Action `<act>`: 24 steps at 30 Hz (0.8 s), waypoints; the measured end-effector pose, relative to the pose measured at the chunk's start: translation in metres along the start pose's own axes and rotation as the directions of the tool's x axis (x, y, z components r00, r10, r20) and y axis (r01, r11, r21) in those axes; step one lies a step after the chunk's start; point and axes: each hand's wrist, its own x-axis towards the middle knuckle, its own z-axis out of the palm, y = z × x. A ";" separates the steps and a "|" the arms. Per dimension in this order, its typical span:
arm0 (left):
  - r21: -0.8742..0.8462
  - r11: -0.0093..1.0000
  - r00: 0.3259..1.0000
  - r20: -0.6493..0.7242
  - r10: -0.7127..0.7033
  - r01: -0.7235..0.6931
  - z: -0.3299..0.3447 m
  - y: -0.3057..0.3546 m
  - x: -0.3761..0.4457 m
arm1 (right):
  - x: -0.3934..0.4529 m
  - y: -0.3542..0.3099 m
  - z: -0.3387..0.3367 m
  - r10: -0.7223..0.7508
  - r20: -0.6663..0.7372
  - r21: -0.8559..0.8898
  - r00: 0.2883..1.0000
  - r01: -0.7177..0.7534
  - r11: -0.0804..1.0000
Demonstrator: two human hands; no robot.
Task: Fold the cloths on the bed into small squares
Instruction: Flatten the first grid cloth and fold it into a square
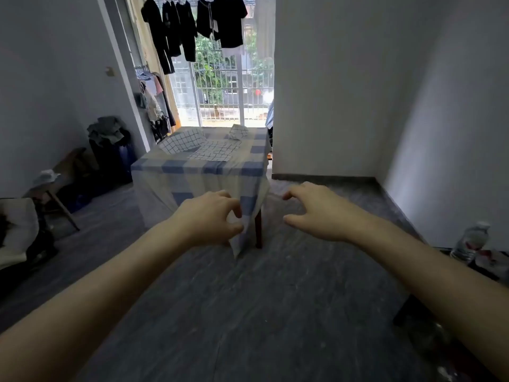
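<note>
A: So, where are we in the job?

B: Right at the start, I think. No cloth is picked up yet. My left hand [209, 219] and right hand [316, 213] are both held out in the middle of the frame, in front of the bed [198, 172].

A: Are the fingers holding anything?

B: No. On both hands the fingers are loosely curled, with thumb and fingers apart, and nothing is in them. The left hand looks like it is at the hanging corner of the bed sheet [248, 205], but I cannot tell if it touches it.

A: Where are the cloths?

B: On top of the bed, above my hands in the frame. They are white with dark check lines. One big cloth [181, 142] is bunched up on the left. A flatter cloth [217, 151] lies in the middle. A small lump [238, 131] sits at the far end.

A: What next?

B: I guess I need to get closer, take one cloth by its corners and spread it flat.
</note>
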 end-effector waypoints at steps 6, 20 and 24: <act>0.007 1.000 1.000 0.016 -0.027 0.027 0.007 -0.058 0.037 | 0.081 -0.012 0.028 0.015 0.043 -0.030 0.999 -0.014 0.999; -0.051 0.999 1.000 0.028 -0.005 0.007 0.026 -0.136 0.118 | 0.192 -0.003 0.053 0.019 0.059 -0.001 0.998 -0.019 1.000; -0.044 0.999 0.998 0.061 -0.010 0.012 0.034 -0.144 0.149 | 0.219 0.014 0.062 0.037 0.090 0.004 0.995 -0.037 0.999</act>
